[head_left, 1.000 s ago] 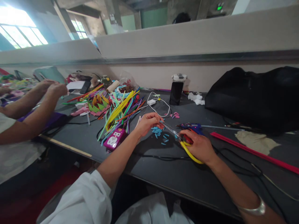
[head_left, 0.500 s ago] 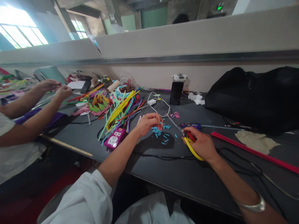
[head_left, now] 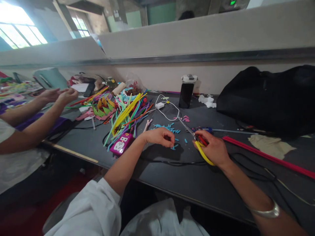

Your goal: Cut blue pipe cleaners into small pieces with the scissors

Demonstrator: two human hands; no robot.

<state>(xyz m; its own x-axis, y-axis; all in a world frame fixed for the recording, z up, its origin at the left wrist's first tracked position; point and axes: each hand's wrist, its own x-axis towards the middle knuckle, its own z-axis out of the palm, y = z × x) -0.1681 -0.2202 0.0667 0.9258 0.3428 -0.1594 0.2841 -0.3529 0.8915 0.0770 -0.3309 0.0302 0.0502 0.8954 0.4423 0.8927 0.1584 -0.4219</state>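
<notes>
My right hand is closed around the red and yellow handles of a pair of scissors, whose metal blades point up and left over the dark table. My left hand is lowered onto the table with its fingers curled in a pinch over several small blue foam pieces; what the fingertips hold is hidden. A few blue bits lie between the two hands.
A heap of coloured foam strips and a purple power strip lie left. A black flask, white cable, black bag, red strips and black cord are around. Another person's hands work far left.
My left hand has dropped from in front of the blades down onto the blue pieces. The scissors swung away to the right, and the view tilted slightly.
</notes>
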